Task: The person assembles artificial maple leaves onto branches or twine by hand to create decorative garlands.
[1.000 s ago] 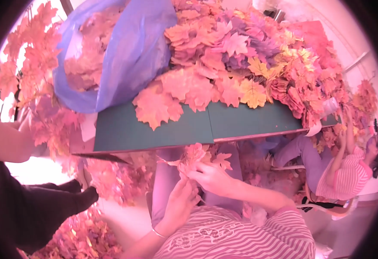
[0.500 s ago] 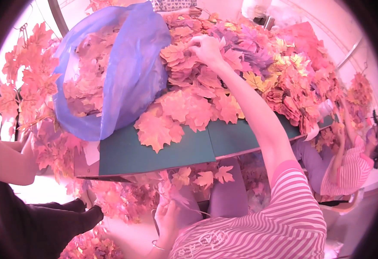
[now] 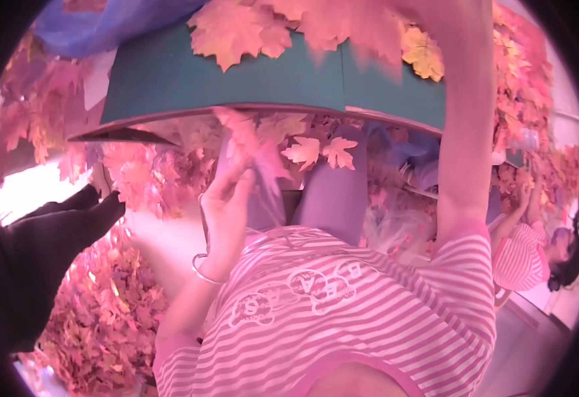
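Green desk (image 3: 249, 86) heaped with orange paper leaves (image 3: 236, 33) | we have tipped our view down since a second ago | left hand (image 3: 226, 198) pinches a leaf sprig (image 3: 253, 142) at our lap | right hand reaches up out of frame, grip untold | gathering goes on

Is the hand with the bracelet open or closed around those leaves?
Closed. The left hand has its fingers pinched together around a blurry bunch of orange leaves sticking up from it, below the green table.
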